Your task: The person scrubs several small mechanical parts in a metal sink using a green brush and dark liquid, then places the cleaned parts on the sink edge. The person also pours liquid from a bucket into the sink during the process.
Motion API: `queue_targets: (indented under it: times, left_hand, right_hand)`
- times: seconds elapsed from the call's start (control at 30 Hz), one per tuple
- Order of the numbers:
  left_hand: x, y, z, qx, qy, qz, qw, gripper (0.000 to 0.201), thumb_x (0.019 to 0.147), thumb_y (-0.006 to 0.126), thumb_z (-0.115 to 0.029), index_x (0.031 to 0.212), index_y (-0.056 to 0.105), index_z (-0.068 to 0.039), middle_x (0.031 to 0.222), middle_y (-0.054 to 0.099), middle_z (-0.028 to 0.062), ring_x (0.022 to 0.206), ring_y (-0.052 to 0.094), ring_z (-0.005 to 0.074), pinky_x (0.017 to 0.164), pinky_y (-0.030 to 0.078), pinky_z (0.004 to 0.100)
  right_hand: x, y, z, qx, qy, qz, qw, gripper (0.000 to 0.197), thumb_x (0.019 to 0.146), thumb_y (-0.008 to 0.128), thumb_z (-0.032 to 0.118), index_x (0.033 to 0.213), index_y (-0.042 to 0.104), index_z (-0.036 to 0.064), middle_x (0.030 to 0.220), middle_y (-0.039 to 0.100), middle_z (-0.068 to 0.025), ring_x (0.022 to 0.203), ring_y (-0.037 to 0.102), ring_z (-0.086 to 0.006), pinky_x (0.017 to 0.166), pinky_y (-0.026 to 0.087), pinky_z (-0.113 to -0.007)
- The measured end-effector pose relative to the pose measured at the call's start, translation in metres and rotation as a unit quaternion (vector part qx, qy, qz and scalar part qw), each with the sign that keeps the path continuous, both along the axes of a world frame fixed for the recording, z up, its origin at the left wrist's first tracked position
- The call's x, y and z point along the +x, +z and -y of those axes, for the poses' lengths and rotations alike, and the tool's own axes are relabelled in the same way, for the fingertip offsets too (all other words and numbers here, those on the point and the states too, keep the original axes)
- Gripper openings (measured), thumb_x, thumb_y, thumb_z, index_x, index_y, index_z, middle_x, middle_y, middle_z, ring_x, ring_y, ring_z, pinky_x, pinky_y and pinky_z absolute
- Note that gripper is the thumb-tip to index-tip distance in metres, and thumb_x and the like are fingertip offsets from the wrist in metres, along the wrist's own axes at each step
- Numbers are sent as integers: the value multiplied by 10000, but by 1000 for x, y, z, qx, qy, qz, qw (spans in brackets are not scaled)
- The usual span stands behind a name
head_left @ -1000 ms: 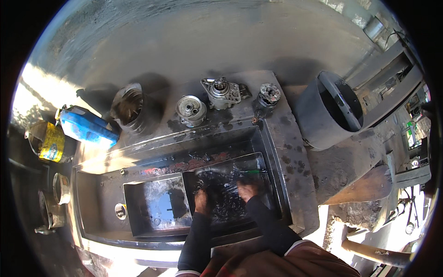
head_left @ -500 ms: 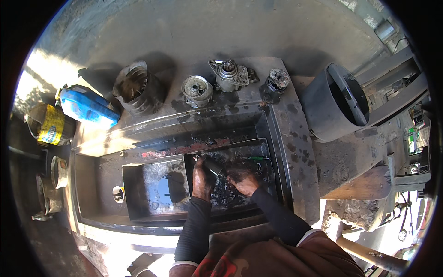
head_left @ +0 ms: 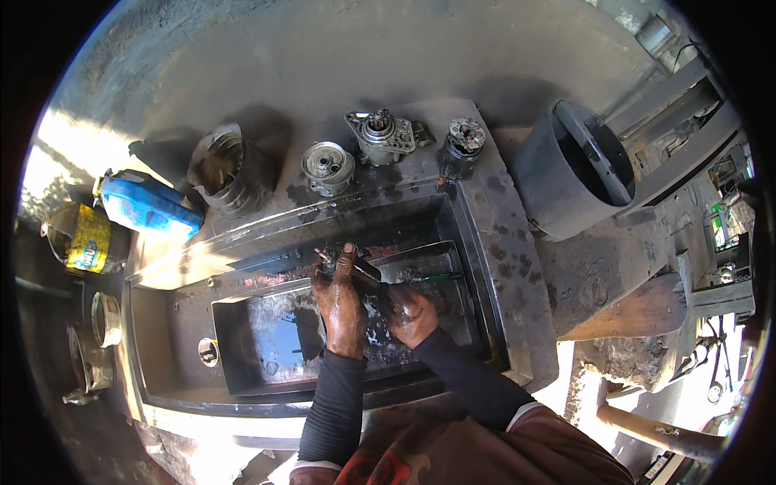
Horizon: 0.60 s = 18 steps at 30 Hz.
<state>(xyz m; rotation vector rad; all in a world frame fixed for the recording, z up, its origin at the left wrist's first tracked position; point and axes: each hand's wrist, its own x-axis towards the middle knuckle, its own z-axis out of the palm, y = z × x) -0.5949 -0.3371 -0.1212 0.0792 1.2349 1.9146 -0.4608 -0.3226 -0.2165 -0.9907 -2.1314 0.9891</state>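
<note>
Both my hands are over the metal tray with dark, wet liquid. My left hand point(head_left: 341, 315) is closed round a dark cylindrical metal part point(head_left: 368, 272), thumb pointing up. Small bright metal tips stick out past its fingers at the far side. My right hand point(head_left: 411, 315) is curled at the near right end of the same part, its fingers mostly hidden behind the knuckles. Both hands look wet and blackened. A thin green-and-dark tool point(head_left: 436, 277) lies in the tray to the right of my hands.
The tray point(head_left: 218, 347) sits inside a larger metal basin point(head_left: 162, 323). Along the ledge behind stand a round metal housing point(head_left: 327, 168), a geared housing point(head_left: 384, 139), a dark cylinder point(head_left: 462, 149), a cut container point(head_left: 230, 170) and a blue jug point(head_left: 149, 204). A big grey bucket point(head_left: 558, 182) stands right.
My hands have lifted the cylindrical part up from the tray's wet right section, moving slightly left. My left thumb now points upward. The whole view has shifted a little.
</note>
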Motion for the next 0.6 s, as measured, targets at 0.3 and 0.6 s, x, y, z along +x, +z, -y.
queue_targets:
  times: [0.3,0.6]
  left_hand:
    - [-11,-43,10,-76,47,-382,920,538,788,821,-150,1209,517,-13,1048,621,106,866,616,166,780,518,287]
    - [-33,-105,32,-144,-32,-399,905,636,704,773,-1,1280,504,-5,1115,568,70,1023,535,189,927,457,340]
  right_hand:
    - [-6,-45,-29,-8,88,170,982,310,858,638,264,1084,652,51,1094,675,-124,992,652,-299,895,522,-413]
    - [-140,44,-161,159,3,129,979,902,804,767,387,1500,311,39,1486,376,-260,1308,456,-424,1095,402,-437]
